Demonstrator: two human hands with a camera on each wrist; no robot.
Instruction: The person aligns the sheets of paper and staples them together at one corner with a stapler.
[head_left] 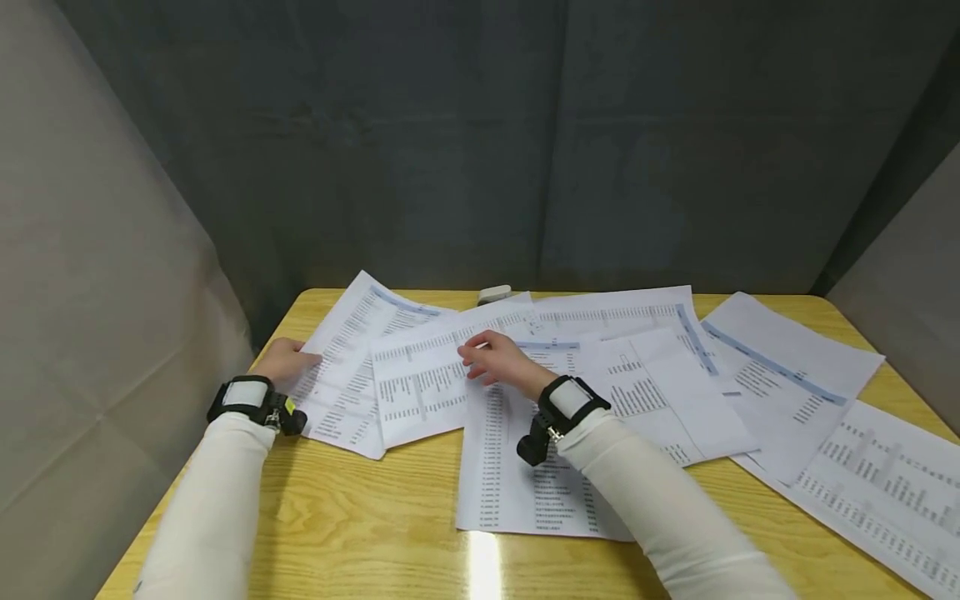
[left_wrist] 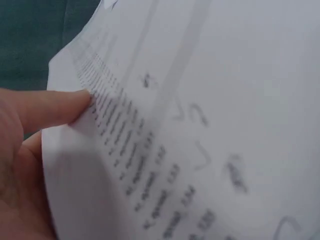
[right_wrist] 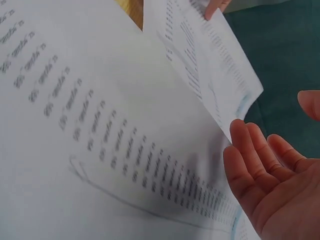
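Far left, the left hand (head_left: 287,360) sits at the edge of the tabletop (head_left: 360,517), gripping the outer edge of the leftmost printed sheet (head_left: 348,367). The left wrist view shows it close up: the thumb (left_wrist: 55,107) lies on top of that page, pinching the lifted edge, rows of small print running right under it. A black wrist strap with a white patch (head_left: 251,398) wraps the white sleeve behind.

Moving inward, a second sheet (head_left: 431,383) overlaps the first, lying slanted on the yellow wood. Over its upper right corner comes the right hand (head_left: 498,360), fingers loosely spread and relaxed, fingertips (right_wrist: 240,132) just touching the corner of a page in the right wrist view, palm open and clamped on nothing. Beneath that wrist a long sheet (head_left: 517,492) with columns of text runs down toward the near edge.

Up at the back of the tabletop, a small pale object (head_left: 494,294) peeks out from behind the papers; what it is, I cannot tell.

Further right, more printed pages (head_left: 645,367) fan out, overlapping, and the last sheets (head_left: 855,450) reach toward the right edge. Grey screens stand all around.
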